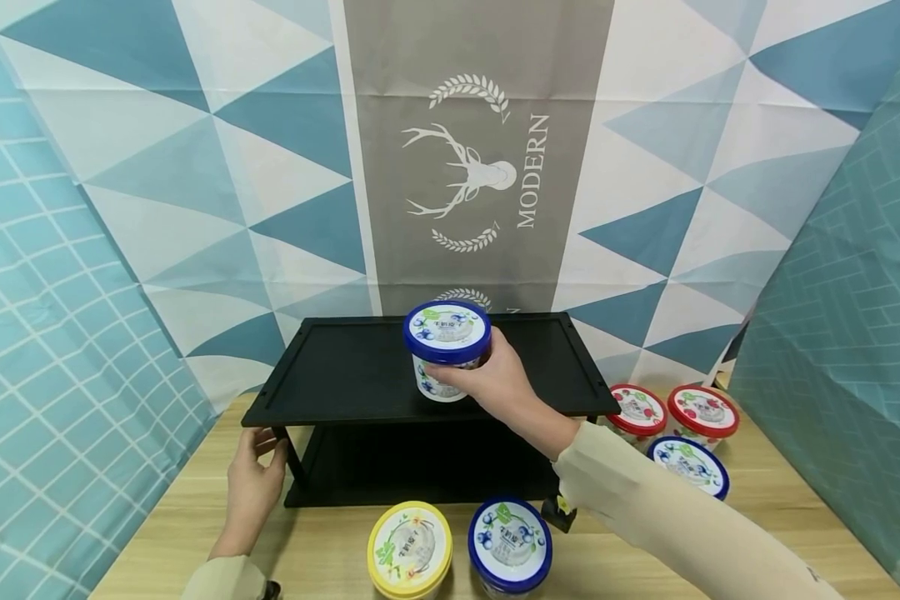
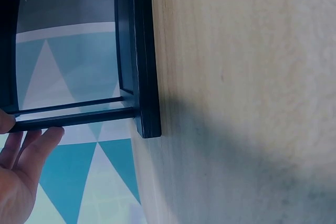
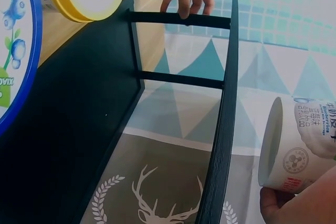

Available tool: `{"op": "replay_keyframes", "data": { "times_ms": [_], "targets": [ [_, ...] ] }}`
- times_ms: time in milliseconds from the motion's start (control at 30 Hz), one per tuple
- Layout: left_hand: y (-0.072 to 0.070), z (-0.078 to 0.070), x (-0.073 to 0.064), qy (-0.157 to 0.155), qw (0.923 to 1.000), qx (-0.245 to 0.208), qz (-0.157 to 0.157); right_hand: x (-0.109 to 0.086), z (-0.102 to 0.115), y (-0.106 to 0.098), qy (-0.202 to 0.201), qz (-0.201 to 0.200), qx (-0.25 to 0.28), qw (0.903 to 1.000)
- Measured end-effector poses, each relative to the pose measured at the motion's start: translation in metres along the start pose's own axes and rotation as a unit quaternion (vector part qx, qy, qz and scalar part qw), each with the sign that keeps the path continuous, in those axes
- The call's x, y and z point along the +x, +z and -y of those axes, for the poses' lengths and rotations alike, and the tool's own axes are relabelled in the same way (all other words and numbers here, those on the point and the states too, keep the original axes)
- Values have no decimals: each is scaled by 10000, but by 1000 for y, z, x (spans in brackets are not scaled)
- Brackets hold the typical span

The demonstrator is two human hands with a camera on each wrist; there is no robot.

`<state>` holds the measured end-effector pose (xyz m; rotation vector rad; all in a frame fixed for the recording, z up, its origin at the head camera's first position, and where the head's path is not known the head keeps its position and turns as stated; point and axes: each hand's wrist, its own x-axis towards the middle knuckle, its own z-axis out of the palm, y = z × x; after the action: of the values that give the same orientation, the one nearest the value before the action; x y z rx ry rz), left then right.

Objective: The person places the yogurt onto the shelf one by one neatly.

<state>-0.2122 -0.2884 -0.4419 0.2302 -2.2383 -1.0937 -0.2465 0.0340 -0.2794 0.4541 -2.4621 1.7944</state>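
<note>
My right hand (image 1: 506, 383) grips a white tub (image 1: 446, 379) with a blue lid and blueberry pictures, thumb on the near side. The tub is upright over the upper board of a black two-tier shelf (image 1: 345, 375); in the right wrist view, the tub's base (image 3: 270, 142) stands apart from that board's edge (image 3: 226, 103). At the shelf's front left, my left hand (image 1: 255, 483) holds the black post (image 2: 89, 118), with thumb and fingers on opposite sides of it. A yellow-lidded tub (image 1: 410, 550) and another blue-lidded tub (image 1: 510, 546) stand before the shelf.
Right of the shelf, on the wooden table (image 1: 780, 517), are two red-lidded tubs (image 1: 636, 408) and a blue-lidded tub (image 1: 688, 467), partly behind my right sleeve. A small black object (image 1: 560, 512) lies by the shelf's front right. Patterned cloth (image 1: 270, 167) hangs behind.
</note>
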Motion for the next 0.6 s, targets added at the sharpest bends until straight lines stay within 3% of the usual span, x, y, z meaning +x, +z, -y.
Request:
{"op": "replay_keyframes", "data": {
  "times_ms": [267, 600],
  "targets": [
    [0, 1, 0, 94, 9999, 4, -91, 2, 1, 7, 3, -10, 20, 10000],
    [0, 1, 1, -20, 9999, -160, -18, 6, 3, 13, -12, 34, -21, 10000]
  ]
}}
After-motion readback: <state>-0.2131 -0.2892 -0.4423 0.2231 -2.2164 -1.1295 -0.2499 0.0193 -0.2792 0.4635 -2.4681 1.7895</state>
